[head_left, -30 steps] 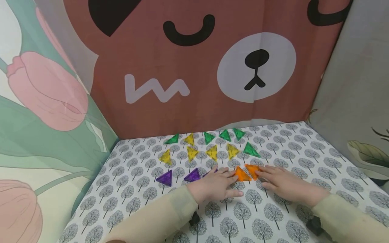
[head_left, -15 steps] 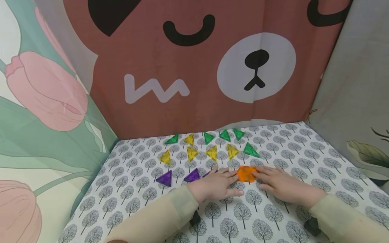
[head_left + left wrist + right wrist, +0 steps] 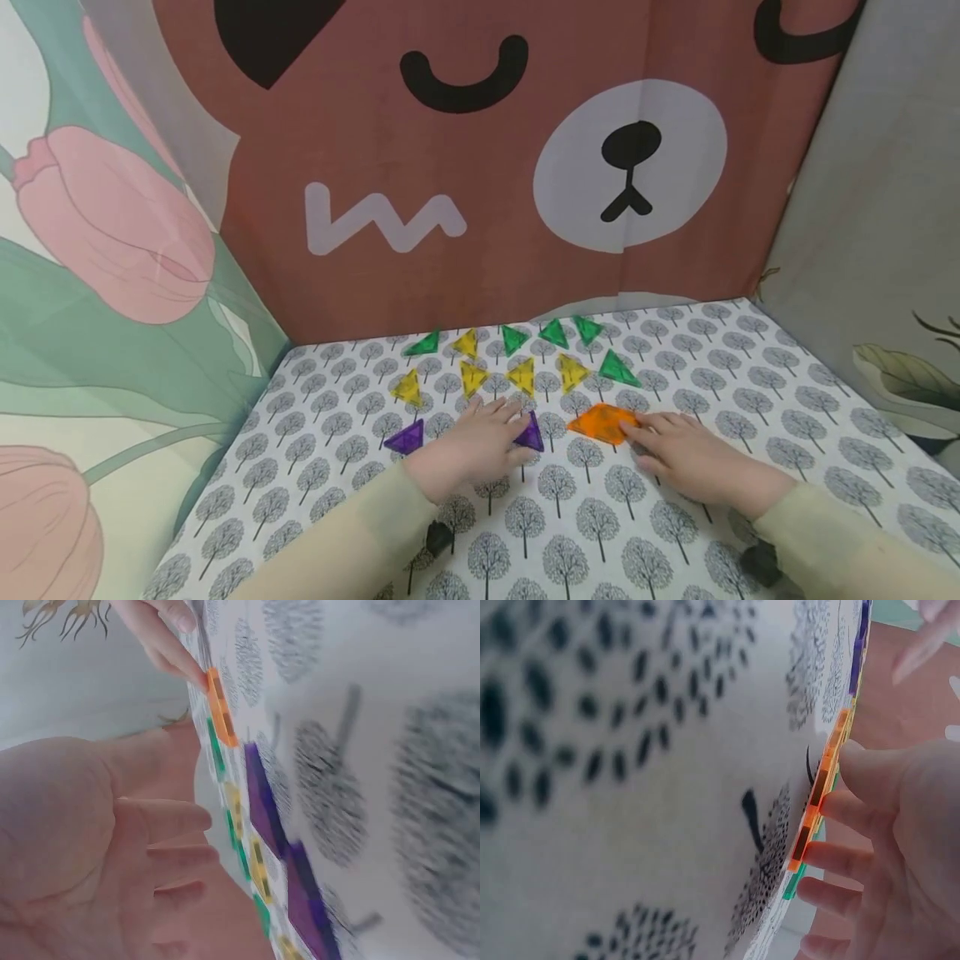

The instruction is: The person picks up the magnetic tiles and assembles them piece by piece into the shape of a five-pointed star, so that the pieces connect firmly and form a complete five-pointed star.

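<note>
On the table, flat orange triangle tiles [image 3: 600, 422] lie edge to edge as one shape. The right hand [image 3: 690, 458] touches their right end with its fingertips, seen also in the right wrist view beside the orange tiles [image 3: 821, 791]. Fingers spread, the left hand [image 3: 476, 442] hovers low over the purple tiles; contact cannot be told. One purple triangle tile [image 3: 532, 433] shows at its fingertips, another purple tile [image 3: 406, 437] left of its wrist. In the left wrist view that palm [image 3: 56, 825] has relaxed fingers, near two purple tiles [image 3: 264, 802].
Behind the hands lie yellow triangle tiles [image 3: 522, 377] and green triangle tiles [image 3: 619, 369] in two loose rows. The table is covered by a white tree-print cloth [image 3: 562, 554]. A brown bear-print curtain [image 3: 360, 292] stands at its back, with printed curtains on both sides.
The orange tiles, apart at first, have come together under the two hands. My left hand has since left them and moved left over the purple tiles; the right hand stays at the orange shape.
</note>
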`<state>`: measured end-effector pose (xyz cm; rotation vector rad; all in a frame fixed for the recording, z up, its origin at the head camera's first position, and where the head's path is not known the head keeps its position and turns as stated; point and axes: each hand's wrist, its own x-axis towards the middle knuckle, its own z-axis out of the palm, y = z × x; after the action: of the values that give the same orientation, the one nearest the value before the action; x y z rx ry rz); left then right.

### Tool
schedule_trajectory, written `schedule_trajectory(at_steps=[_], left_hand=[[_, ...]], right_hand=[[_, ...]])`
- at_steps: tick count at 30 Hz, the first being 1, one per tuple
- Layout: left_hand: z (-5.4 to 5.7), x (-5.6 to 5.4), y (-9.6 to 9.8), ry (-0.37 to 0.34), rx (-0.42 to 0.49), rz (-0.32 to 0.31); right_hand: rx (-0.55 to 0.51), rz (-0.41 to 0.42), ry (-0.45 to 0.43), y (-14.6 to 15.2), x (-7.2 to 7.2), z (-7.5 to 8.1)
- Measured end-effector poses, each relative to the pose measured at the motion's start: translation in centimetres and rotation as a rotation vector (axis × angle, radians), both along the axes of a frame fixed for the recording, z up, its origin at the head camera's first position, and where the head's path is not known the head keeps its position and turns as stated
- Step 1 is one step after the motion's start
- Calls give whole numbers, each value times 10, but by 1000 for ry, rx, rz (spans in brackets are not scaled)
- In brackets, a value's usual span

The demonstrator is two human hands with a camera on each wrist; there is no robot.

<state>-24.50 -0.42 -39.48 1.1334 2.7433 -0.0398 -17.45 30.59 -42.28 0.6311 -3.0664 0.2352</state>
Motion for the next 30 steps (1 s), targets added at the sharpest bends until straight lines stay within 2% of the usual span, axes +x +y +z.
schedule_trajectory(at_steps=[6, 11, 17, 24, 27, 30], left_hand=[[-12, 9, -18, 58, -92, -26], [-16, 13, -20, 51, -72, -37], [-17, 17, -8, 9, -26, -67], [-18, 22, 15, 31, -18, -162], [-18, 25, 21, 26, 5, -161], [-19, 25, 23, 56, -8, -141]], right_hand=[[10, -43, -22, -4, 0, 2], [5, -57, -31, -7, 0, 2], [14, -58, -31, -9, -1, 2], [30, -68, -31, -11, -1, 2], [33, -71, -30, -12, -1, 2], [26, -68, -21, -13, 0, 2]])
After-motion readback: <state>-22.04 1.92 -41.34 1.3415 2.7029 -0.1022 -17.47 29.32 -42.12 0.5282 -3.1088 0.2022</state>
